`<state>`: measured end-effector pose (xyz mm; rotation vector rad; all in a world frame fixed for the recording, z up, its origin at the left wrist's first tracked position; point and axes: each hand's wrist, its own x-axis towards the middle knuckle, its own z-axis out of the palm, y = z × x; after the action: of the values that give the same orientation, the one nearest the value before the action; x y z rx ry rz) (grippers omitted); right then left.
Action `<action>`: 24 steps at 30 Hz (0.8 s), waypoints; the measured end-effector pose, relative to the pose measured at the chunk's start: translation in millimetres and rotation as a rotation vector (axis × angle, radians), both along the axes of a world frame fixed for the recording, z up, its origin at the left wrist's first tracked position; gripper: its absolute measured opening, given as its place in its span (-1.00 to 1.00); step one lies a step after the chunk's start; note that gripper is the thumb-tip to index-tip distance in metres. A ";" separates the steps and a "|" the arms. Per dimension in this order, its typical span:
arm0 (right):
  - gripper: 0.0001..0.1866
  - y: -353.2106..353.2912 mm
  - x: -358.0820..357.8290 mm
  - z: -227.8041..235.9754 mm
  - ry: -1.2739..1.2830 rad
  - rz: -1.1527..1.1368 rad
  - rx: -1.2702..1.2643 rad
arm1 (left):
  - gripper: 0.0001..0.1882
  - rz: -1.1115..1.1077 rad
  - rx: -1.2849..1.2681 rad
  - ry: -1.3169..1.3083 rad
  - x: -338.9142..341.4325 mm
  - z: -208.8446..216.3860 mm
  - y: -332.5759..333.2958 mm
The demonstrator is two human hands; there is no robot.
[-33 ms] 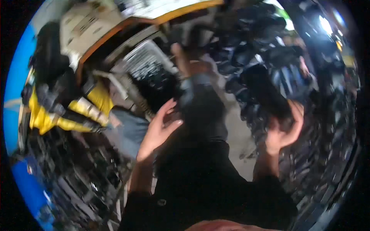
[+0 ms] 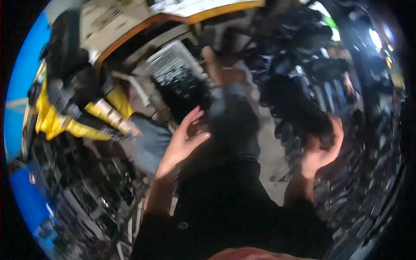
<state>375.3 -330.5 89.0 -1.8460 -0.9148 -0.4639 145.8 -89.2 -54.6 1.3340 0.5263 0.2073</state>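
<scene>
My right hand [image 2: 323,149] has its fingers curled round the near end of a long black thing [image 2: 294,102], rounded like a shoe. Blur and darkness hide its exact kind. Over my lap, my left hand [image 2: 186,138] holds nothing, its thumb and fingers apart and curved. Just beyond it is a pale-rimmed tray [image 2: 180,50] with many small, shiny black pieces. To the right of the held thing, dark shoe-like items [image 2: 320,69] lie heaped.
A pale tabletop [image 2: 117,19] with an orange-yellow edge stands at the far left. Below it are yellow and black shapes [image 2: 56,123], blurred. Dark pieces [image 2: 86,195] pile up at the lower left, beside a blue container [image 2: 30,203]. More dark rows [image 2: 355,199] fill the right.
The surroundings shift slightly rightward in the picture, and the black thing lies a little lower. My right hand still grips it; my left hand stays empty.
</scene>
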 end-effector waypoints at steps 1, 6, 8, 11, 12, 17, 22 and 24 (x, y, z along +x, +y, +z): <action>-0.34 9.6 -1.8 -13.1 0.224 -0.008 0.122 | -0.13 0.048 -0.163 -0.063 1.3 7.0 2.8; -0.32 51.3 2.5 -79.7 0.581 0.369 0.237 | -0.02 0.249 -0.458 -0.410 -20.0 35.0 23.1; -0.34 74.2 3.5 -88.2 0.969 0.451 0.380 | -0.01 0.330 -0.250 -0.378 -28.9 46.6 32.3; -0.39 78.9 19.3 -110.0 1.215 0.620 0.450 | 0.00 0.420 0.069 -0.307 -28.7 82.1 35.7; -0.41 78.8 23.0 -113.5 1.193 0.712 0.424 | 0.02 0.422 0.051 -0.338 -27.4 87.4 34.7; -0.23 74.7 27.3 -89.4 0.976 0.530 0.368 | 0.10 0.388 0.150 -0.421 -24.6 93.8 39.3; -0.32 86.3 34.3 -58.1 0.671 0.304 0.126 | 0.16 0.407 0.162 -0.450 -21.5 92.0 41.5; -0.33 81.3 50.4 -62.3 0.767 0.328 0.220 | 0.17 0.469 0.095 -0.453 -20.2 92.1 40.2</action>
<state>425.7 -249.2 26.7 -1.4486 -0.5796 0.3276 125.5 -49.1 37.5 1.1877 0.4379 0.9068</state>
